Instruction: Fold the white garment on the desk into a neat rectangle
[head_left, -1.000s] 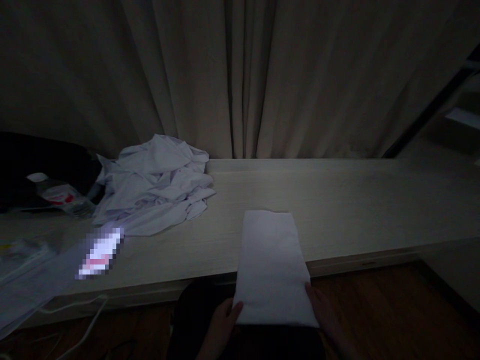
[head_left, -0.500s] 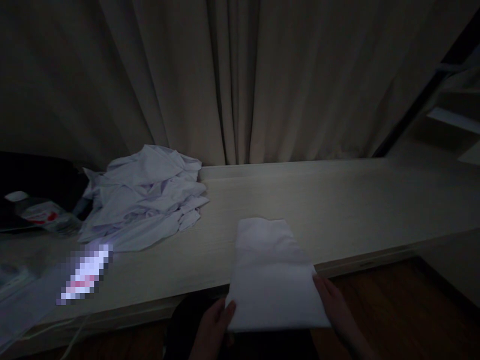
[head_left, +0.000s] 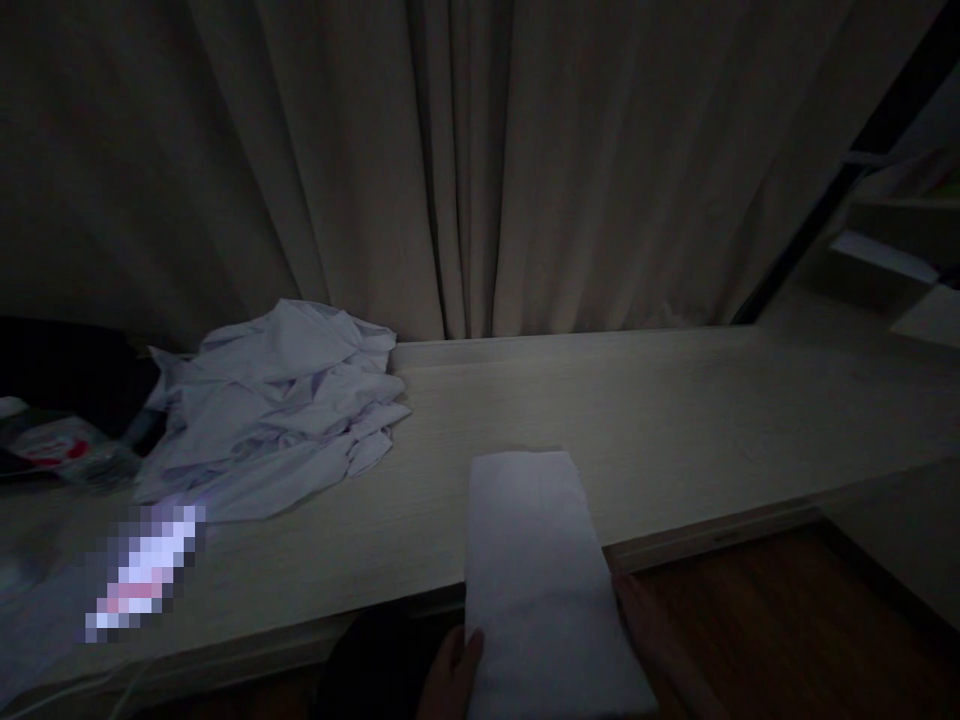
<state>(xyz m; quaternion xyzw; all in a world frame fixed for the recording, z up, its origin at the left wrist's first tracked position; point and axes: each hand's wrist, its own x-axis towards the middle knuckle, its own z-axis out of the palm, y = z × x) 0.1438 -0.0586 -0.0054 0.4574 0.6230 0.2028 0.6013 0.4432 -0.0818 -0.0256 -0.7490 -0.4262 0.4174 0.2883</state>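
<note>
I am gripping the folded cloth (head_left: 536,560) by both near corners, left hand (head_left: 450,680) and right hand (head_left: 645,640), keeping its edges square on the bench (head_left: 712,430).

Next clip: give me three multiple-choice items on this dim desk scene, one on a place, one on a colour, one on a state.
1. Where does the crumpled clothing pile lie?
A. on the desk's left part
B. on the floor
C. on the right shelf

2. What colour is the folded cloth?
A. red
B. white
C. black

3. How does the folded cloth sit?
A. rolled in a ball
B. hung on the curtain
C. flat, overhanging the desk's front edge

Key: 1 A, the pile lies left, near the curtain. 2 B, it reads pale white. 3 C, its near end passes the edge between the left hand and right hand.
</note>
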